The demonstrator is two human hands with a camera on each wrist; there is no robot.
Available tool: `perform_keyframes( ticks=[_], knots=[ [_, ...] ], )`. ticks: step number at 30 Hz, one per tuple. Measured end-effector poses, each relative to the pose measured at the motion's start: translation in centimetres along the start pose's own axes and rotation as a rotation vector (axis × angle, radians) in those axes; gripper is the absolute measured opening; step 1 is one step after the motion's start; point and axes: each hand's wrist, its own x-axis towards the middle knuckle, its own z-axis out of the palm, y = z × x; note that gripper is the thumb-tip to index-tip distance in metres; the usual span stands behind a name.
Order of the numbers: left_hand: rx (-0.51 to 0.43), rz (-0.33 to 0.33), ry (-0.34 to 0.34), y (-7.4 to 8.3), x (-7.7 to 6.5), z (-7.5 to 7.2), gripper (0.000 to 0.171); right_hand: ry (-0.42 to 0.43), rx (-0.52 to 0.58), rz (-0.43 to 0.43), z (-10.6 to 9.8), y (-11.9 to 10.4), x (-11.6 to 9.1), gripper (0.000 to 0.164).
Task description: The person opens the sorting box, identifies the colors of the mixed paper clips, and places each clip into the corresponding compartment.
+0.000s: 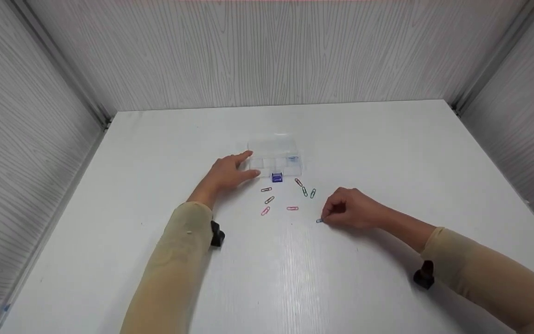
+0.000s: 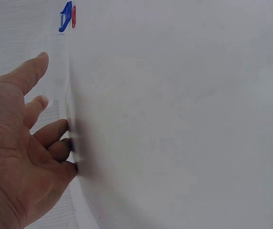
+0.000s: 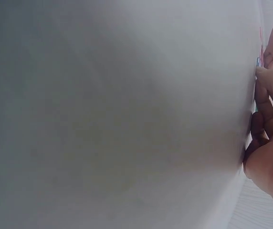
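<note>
blue paper clip (image 1: 319, 221), pinched by the right hand (image 1: 351, 208) on the worktop (image 1: 271, 278), in front of the clear box (image 1: 269, 163) and to its right. the left hand (image 1: 230, 172), thumb and forefinger spread loose, touches the box's left side. seven other clips (image 1: 292, 208) lie scattered before the box, below its dark blue latch (image 1: 276, 177).
</note>
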Motion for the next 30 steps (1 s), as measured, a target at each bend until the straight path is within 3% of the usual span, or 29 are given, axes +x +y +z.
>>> perform_keyframes(
  ticks=[10, 17, 30],
  knots=[
    [0.016, 0.017, -0.007, -0.1, 0.0, -0.1, 0.078, -0.013, 0.156, 0.044, 0.0, 0.5, -0.1, 0.016],
    [0.013, 0.008, -0.006, -0.2, 0.1, -0.1, 0.078, -0.013, 0.189, 0.068, -0.3, 0.4, 0.2, 0.017],
    [0.005, -0.007, -0.005, 0.0, 0.0, 0.0, 0.079, 0.162, 0.125, 0.026, -3.0, -1.2, 2.8, 0.015]
  ],
)
